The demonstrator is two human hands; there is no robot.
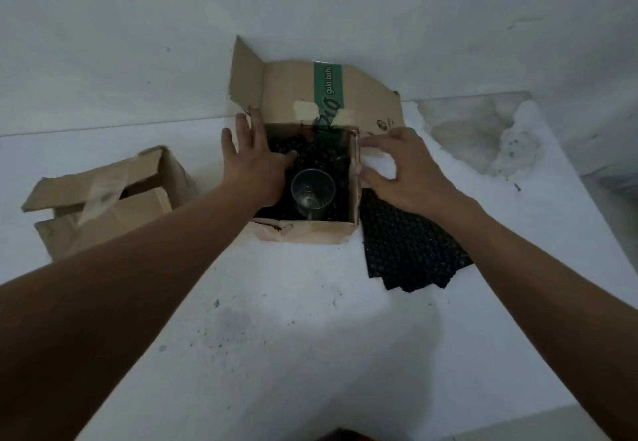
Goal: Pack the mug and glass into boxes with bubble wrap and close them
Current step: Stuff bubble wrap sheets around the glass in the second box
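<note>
A clear glass point(312, 192) stands upright inside an open cardboard box point(307, 232) lined with black bubble wrap point(317, 154). The box's back flap with a green stripe point(326, 87) stands up against the wall. My left hand point(253, 161) lies flat with spread fingers over the box's left edge, its thumb on the wrap inside. At the box's right wall, my right hand point(404, 168) has its fingers curled and its fingertips at the right flap. No mug is visible.
A second cardboard box point(103, 206) sits at the left with its flaps partly folded over. Loose black bubble wrap sheets point(411, 251) lie right of the open box. A crumpled clear plastic sheet point(483, 133) rests at the back right. The white wall is close behind.
</note>
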